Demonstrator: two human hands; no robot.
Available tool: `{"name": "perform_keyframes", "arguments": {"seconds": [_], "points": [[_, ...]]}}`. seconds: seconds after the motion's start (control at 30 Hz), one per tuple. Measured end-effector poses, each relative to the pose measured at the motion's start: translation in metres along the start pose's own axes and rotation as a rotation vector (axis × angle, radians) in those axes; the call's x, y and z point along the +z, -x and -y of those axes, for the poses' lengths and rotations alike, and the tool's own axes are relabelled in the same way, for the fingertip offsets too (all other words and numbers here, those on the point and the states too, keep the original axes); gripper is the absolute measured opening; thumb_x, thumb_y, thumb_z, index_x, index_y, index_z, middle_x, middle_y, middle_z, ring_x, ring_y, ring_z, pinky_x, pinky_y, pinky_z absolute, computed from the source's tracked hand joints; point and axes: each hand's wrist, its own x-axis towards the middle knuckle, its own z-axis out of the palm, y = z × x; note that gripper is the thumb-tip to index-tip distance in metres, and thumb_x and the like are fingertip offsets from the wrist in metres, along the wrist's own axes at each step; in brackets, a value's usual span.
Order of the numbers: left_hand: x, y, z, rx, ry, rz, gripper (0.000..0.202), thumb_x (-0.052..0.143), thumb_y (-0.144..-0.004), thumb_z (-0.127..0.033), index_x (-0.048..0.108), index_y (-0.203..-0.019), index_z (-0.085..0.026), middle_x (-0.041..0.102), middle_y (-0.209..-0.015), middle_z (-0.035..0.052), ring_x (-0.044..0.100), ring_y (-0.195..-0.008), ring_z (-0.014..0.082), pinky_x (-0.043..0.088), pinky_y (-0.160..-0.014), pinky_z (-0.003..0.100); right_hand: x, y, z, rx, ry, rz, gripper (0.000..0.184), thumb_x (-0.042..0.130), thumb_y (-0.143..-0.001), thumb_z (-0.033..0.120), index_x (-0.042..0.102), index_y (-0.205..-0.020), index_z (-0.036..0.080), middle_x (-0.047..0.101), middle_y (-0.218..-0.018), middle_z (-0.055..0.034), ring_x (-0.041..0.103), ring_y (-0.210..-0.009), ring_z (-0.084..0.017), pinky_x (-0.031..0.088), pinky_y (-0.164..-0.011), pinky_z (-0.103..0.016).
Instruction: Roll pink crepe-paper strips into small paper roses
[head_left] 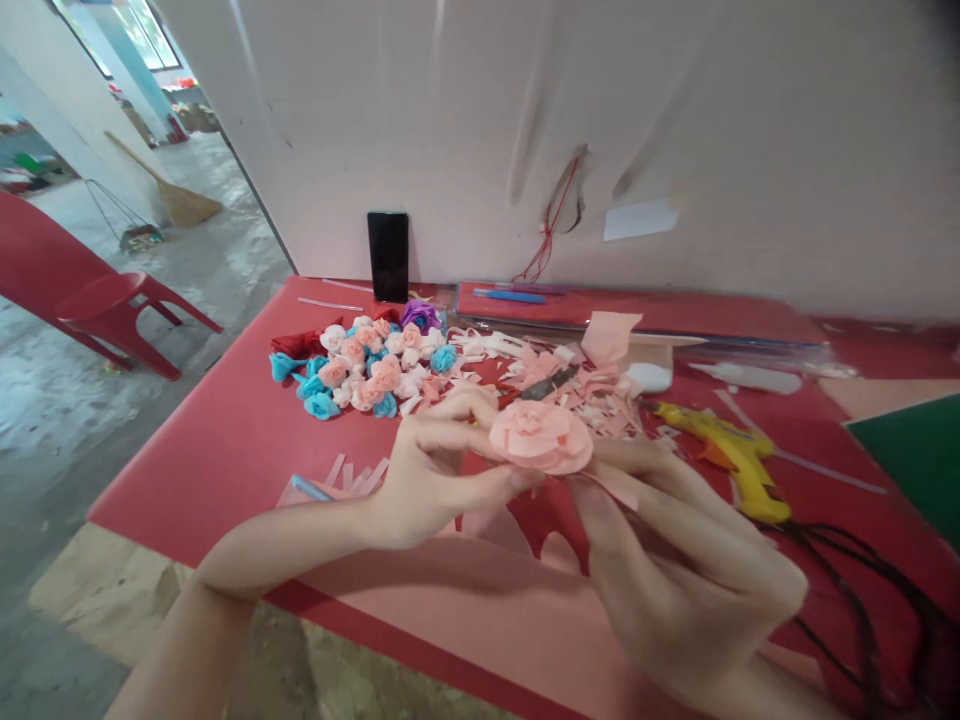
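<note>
A pink paper rose point(541, 436) is held above the red table point(225, 440) between both of my hands. My left hand point(435, 465) pinches its left edge with thumb and fingers closed on it. My right hand point(690, 560) sits below and to the right, fingers curled under the flower and on a pink paper strip trailing from it. A sheet of pink paper point(495, 620) lies on the table under my hands.
A heap of small pink, white, blue and purple paper roses point(367, 370) lies behind, with pink scraps and scissors point(547, 382). A yellow glue gun point(739, 460) with black cord lies right. A black phone point(388, 256) leans on the wall. A red chair point(97, 300) stands left.
</note>
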Motion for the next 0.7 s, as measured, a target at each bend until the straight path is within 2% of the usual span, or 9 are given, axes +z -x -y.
{"name": "perform_keyframes", "arguments": {"seconds": [0.13,0.3,0.4,0.57,0.7], "points": [[0.001,0.001,0.001,-0.018,-0.028,-0.025,0.017,0.071,-0.071,-0.028,0.070,-0.057,-0.019,0.058,-0.060,0.0023,0.055,-0.064,0.0136,0.049,-0.065,0.029,-0.001,0.006,-0.001,-0.010,0.085,0.009,0.032,0.057,-0.076,0.000,0.065,-0.090,0.028,0.062,-0.080,-0.0003,0.060,-0.065,-0.013,0.048,-0.051,-0.026],[0.004,0.002,0.000,-0.008,0.039,-0.068,0.016,0.072,-0.069,-0.021,0.069,-0.053,-0.020,0.055,-0.058,0.0000,0.052,-0.060,0.0112,0.049,-0.062,0.027,-0.001,0.012,-0.005,-0.147,0.187,0.061,0.047,0.060,-0.076,0.003,0.060,-0.114,0.030,0.065,-0.087,-0.0016,0.062,-0.065,-0.015,0.047,-0.048,-0.028],[0.005,0.003,0.001,-0.048,0.097,-0.068,0.013,0.073,-0.068,-0.018,0.071,-0.056,-0.021,0.055,-0.059,-0.0001,0.053,-0.063,0.0116,0.049,-0.063,0.027,-0.001,0.011,-0.005,-0.122,0.158,0.039,0.054,0.058,-0.076,0.001,0.057,-0.120,0.033,0.066,-0.087,-0.0015,0.062,-0.066,-0.015,0.047,-0.049,-0.028],[0.005,0.004,0.006,-0.156,0.249,-0.023,0.006,0.074,-0.069,-0.026,0.074,-0.065,-0.023,0.061,-0.067,0.0024,0.058,-0.071,0.0146,0.052,-0.068,0.030,-0.001,0.004,-0.001,-0.065,0.055,0.008,0.048,0.056,-0.075,-0.002,0.062,-0.109,0.031,0.064,-0.083,-0.0007,0.059,-0.062,-0.012,0.045,-0.046,-0.026],[0.004,0.006,0.009,-0.154,0.303,0.030,0.002,0.073,-0.071,-0.024,0.075,-0.069,-0.025,0.061,-0.069,0.0018,0.059,-0.075,0.0142,0.052,-0.072,0.030,-0.003,0.001,0.000,-0.054,0.009,0.009,0.037,0.057,-0.074,-0.004,0.064,-0.096,0.026,0.063,-0.080,-0.0014,0.059,-0.064,-0.012,0.046,-0.049,-0.025]]}}
